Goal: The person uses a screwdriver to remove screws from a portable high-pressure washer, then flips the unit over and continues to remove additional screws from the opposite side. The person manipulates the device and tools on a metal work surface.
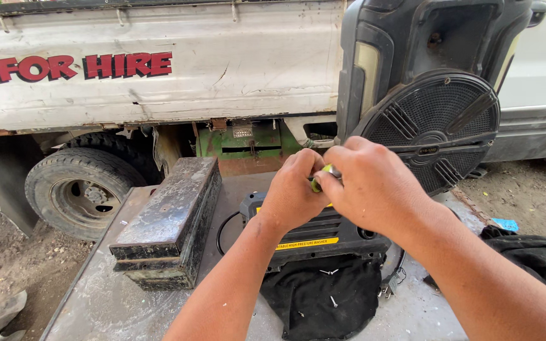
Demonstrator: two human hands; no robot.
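My left hand [293,192] and my right hand [371,186] meet above a dark grey pressure washer [323,239] with a yellow stripe. Both pinch one small yellow-green object [325,175], mostly hidden by my fingers. The washer lies on a grey worktable [105,303], partly on a black cloth [323,297] that has a few loose screws [330,273] on it. Behind my hands stands a large black speaker [428,95] with a round grille.
A battered black metal box [169,221] lies left of the washer. A power plug [388,288] rests by the cloth, more black fabric [538,256] at the right. Behind the table are a white truck's side [159,69], its wheel [80,189] and dirt ground.
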